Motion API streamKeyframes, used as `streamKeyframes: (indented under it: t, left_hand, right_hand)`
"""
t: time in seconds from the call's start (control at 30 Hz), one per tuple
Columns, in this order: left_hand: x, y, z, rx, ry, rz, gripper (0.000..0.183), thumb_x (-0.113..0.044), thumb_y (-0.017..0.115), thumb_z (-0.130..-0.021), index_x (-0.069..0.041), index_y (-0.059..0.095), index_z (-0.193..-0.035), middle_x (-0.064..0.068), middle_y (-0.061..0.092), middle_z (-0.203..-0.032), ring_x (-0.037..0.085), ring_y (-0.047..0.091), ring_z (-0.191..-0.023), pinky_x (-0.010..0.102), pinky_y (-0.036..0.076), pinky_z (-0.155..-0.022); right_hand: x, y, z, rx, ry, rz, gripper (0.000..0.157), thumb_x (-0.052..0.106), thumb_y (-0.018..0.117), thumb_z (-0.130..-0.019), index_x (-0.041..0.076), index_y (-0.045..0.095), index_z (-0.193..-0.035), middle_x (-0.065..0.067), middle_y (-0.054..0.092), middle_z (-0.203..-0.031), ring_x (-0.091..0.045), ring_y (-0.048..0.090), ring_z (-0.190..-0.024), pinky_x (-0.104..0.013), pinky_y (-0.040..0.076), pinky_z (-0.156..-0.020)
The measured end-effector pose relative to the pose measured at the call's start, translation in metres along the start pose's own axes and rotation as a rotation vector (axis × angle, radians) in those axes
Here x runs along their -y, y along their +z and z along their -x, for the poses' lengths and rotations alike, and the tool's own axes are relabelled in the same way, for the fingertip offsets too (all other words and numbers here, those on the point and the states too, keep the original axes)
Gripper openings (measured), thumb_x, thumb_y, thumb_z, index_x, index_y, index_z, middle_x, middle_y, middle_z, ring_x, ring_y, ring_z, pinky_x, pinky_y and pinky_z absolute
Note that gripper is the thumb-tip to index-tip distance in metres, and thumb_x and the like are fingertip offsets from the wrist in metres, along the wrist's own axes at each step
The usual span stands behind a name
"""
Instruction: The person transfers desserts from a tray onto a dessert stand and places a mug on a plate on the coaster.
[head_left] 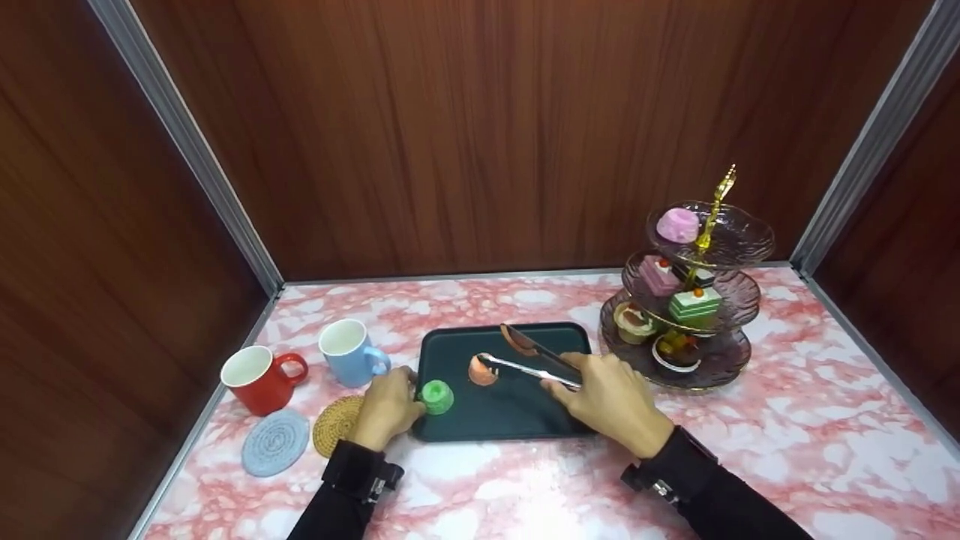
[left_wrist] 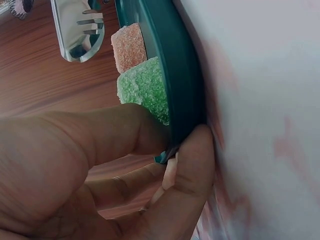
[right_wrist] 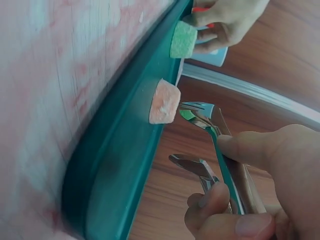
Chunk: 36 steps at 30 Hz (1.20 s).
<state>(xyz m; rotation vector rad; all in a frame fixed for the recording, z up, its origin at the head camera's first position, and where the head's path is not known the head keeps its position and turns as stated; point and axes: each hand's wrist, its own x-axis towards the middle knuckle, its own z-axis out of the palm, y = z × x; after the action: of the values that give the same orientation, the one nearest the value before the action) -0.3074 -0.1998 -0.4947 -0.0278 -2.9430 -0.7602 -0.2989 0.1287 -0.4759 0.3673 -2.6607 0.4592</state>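
A dark green tray (head_left: 517, 421) lies on the table, and my left hand (head_left: 388, 409) pinches its left rim between thumb and fingers. Close to that thumb sits a green sugary cake (left_wrist: 142, 90) on the tray. An orange cake (right_wrist: 165, 102) of similar texture rests near the tray's middle. My right hand (head_left: 615, 397) holds metal tongs (head_left: 536, 371) over the tray, their arms spread apart. One tong end is fork-shaped and is near the orange cake; nothing is between the ends in the right wrist view.
At the left stand a red mug (head_left: 259, 386) and a light blue mug (head_left: 349, 360), with a grey coaster (head_left: 275, 442) and a woven tan coaster (head_left: 334, 427) in front. A three-tier stand (head_left: 739, 349) carrying several cakes rises at the right. Wooden panels (head_left: 480, 135) enclose the table.
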Motion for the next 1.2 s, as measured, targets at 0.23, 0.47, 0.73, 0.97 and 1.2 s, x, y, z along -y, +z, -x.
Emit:
streamKeyframes:
  t: [0.23,0.47,0.73,0.97,1.2]
  left_hand:
    - [0.002,0.000,0.000,-0.004,0.007,-0.014,0.040,-0.014,0.074,-0.063,-0.009,0.065,-0.101,0.002,0.058,-0.075,0.021,0.055,-0.074,0.039,0.047,-0.072]
    - [0.001,0.000,0.001,-0.012,0.008,0.003,0.041,-0.014,0.075,-0.063,-0.008,0.065,-0.102,0.002,0.058,-0.075,0.021,0.055,-0.073,0.038,0.047,-0.071]
    - [0.001,0.000,0.001,-0.005,0.004,0.007,0.041,-0.014,0.075,-0.063,-0.008,0.065,-0.103,0.008,0.065,-0.087,0.024,0.058,-0.081,0.042,0.048,-0.078]
    - [0.000,0.000,0.001,-0.005,0.014,0.006,0.041,-0.014,0.075,-0.063,-0.007,0.065,-0.103,0.010,0.066,-0.091,0.025,0.059,-0.084,0.043,0.048,-0.081]
    - [0.001,0.000,0.000,-0.004,0.002,-0.001,0.040,-0.014,0.074,-0.063,-0.009,0.065,-0.101,0.004,0.061,-0.077,0.022,0.056,-0.074,0.039,0.047,-0.074]
  right_hand:
    - [0.004,0.011,0.000,-0.003,-0.058,-0.022,0.048,0.064,0.061,-0.073,0.029,0.068,-0.105,0.006,0.065,-0.068,-0.009,0.054,-0.051,-0.029,0.036,-0.042]
    - [0.011,0.017,-0.001,0.012,-0.084,-0.050,0.046,0.061,0.063,-0.074,0.027,0.068,-0.105,0.006,0.066,-0.072,-0.005,0.052,-0.053,-0.027,0.036,-0.043]
    - [0.016,0.021,-0.001,0.052,-0.071,-0.088,0.047,0.059,0.060,-0.077,0.026,0.067,-0.110,0.005,0.070,-0.080,-0.004,0.054,-0.055,-0.026,0.038,-0.043]
    - [0.016,0.024,-0.001,0.063,-0.064,-0.103,0.044,0.061,0.057,-0.078,0.030,0.067,-0.108,0.009,0.065,-0.074,-0.002,0.050,-0.051,-0.025,0.036,-0.043]
    - [0.016,0.022,-0.001,0.078,-0.061,-0.135,0.038,0.058,0.059,-0.079,0.032,0.068,-0.106,0.011,0.060,-0.066,-0.002,0.047,-0.047,-0.024,0.034,-0.040]
